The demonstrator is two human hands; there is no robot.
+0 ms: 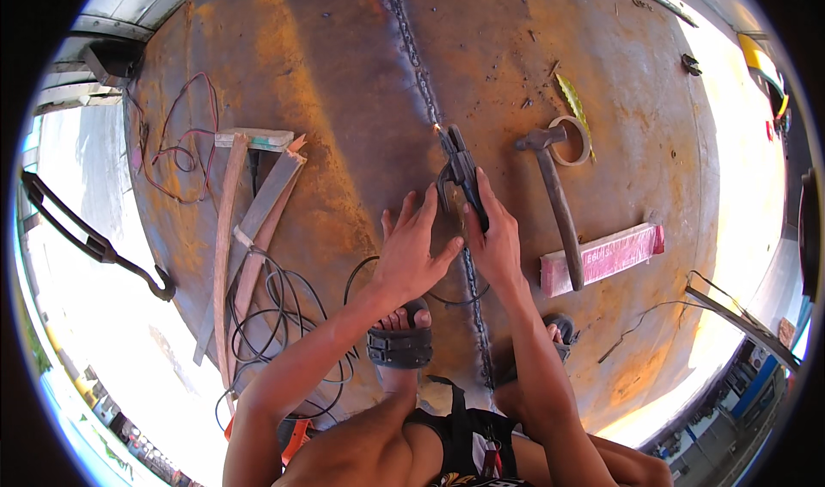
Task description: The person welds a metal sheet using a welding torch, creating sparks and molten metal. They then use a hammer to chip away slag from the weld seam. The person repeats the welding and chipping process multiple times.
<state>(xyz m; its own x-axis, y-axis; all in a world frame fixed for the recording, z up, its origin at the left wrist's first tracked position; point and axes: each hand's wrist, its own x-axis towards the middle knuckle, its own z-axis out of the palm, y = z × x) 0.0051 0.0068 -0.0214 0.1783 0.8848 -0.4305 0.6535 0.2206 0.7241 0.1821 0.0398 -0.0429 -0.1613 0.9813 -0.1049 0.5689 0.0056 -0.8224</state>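
Note:
My right hand (494,238) grips a dark welding electrode holder (460,169), whose tip points at the weld seam (412,57) that runs up the rusty steel plate (326,117). My left hand (412,251) has its fingers spread and rests flat beside the holder, its thumb touching my right hand. A black cable (447,300) trails back from the holder toward my sandalled feet (400,341).
A hammer (554,195) lies right of my hands, its handle over a pink box (606,257). A tape ring (571,140) sits by the hammer head. Wooden slats (249,220), coiled cables (275,315) and red wires (180,152) lie left. The plate's edge drops off at left.

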